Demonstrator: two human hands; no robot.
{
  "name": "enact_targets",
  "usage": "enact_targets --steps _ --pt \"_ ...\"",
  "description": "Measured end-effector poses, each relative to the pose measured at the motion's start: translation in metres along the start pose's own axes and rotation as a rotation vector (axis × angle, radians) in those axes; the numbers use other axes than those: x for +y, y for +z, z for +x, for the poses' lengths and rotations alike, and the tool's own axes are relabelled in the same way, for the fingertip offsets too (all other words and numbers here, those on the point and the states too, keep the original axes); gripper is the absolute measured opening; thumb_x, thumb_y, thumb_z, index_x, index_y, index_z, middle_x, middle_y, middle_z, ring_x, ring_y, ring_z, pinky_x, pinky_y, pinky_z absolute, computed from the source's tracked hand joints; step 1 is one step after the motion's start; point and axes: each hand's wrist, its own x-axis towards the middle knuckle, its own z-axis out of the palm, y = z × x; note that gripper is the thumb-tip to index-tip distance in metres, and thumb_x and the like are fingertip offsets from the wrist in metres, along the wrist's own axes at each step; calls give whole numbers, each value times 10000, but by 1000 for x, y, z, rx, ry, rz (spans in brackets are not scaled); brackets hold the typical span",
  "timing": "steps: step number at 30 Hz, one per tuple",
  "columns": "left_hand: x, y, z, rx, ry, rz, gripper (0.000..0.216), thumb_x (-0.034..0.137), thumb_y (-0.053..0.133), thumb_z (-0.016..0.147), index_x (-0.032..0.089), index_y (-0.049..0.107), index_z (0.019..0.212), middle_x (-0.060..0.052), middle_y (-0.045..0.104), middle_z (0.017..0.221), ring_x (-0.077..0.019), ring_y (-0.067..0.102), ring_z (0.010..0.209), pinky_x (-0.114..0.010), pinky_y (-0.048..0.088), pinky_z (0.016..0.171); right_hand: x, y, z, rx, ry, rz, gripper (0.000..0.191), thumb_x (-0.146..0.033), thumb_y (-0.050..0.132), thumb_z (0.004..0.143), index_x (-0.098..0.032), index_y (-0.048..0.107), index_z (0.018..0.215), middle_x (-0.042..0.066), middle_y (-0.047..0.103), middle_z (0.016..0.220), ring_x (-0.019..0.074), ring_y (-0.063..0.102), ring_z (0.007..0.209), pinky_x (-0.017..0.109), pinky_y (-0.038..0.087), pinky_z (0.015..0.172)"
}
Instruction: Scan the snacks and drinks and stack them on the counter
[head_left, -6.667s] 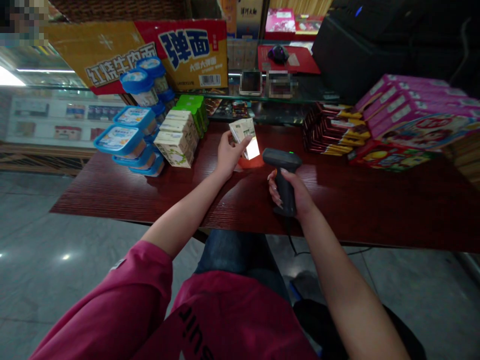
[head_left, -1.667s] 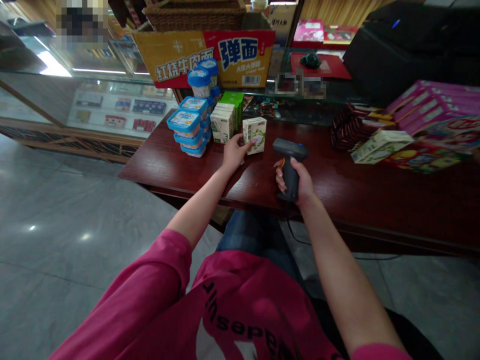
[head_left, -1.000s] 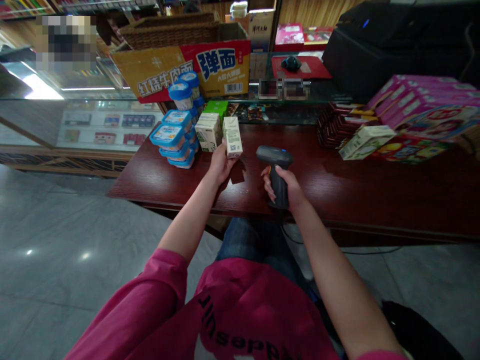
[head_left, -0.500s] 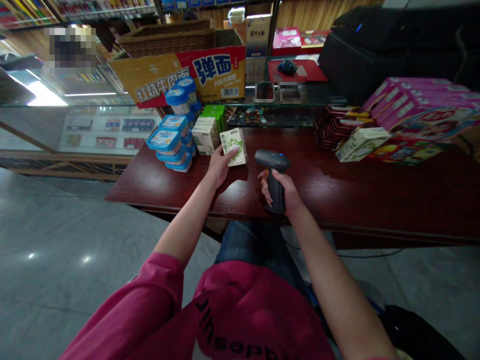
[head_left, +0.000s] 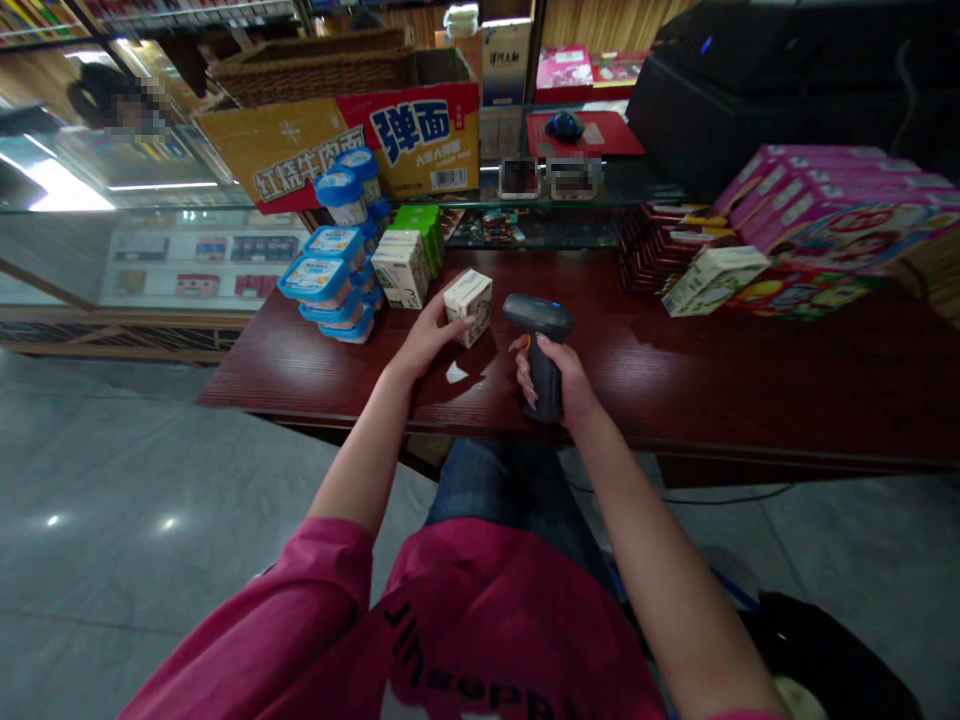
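Observation:
My left hand [head_left: 430, 338] grips a small white-and-green carton [head_left: 469, 308] by its sides, tilted so that its top and a corner face me. Beside it, my right hand [head_left: 556, 376] is wrapped round the handle of a dark grey barcode scanner [head_left: 538, 316], whose head points left toward the carton. A small white scrap [head_left: 456, 372] lies on the dark red wooden counter [head_left: 600, 400] below the carton. Just behind my left hand stand a similar white carton [head_left: 400, 268] and green packs [head_left: 420, 232]. Another white-and-green carton [head_left: 714, 280] leans at the right.
Blue-lidded tubs [head_left: 322, 282] are stacked at the left. Dark red packets [head_left: 656, 250] and pink boxes [head_left: 832, 215] stand at the right. Behind are a noodle carton [head_left: 420, 145], a glass shelf, a computer mouse [head_left: 564, 126] on a red mat, and black equipment [head_left: 750, 100].
My left hand has turned the carton, so its top now shows instead of its broad face. The white scrap has come into view below it. My right hand keeps holding the scanner almost still.

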Motion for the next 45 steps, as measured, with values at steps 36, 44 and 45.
enact_targets --steps 36,44,45 --pt "-29 18 33 461 -89 84 490 515 786 855 181 616 1170 -123 729 1264 -255 704 1178 -415 562 1058 -5 2 3 31 124 -92 441 -587 761 769 -168 640 833 -23 598 603 80 474 376 197 359 283" --pt "-31 19 27 343 28 264 621 622 634 920 210 455 1349 -145 620 1403 -260 601 1342 -425 466 1164 -6 -2 0 138 58 5 437 -573 785 740 -186 627 867 -58 562 577 82 464 375 196 365 288" --pt "-31 19 27 330 56 336 644 626 644 907 201 451 1351 -155 596 1424 -271 577 1364 -436 430 1194 -8 -6 -2 154 50 13 438 -572 784 743 -186 626 875 -59 562 582 83 466 378 196 367 291"
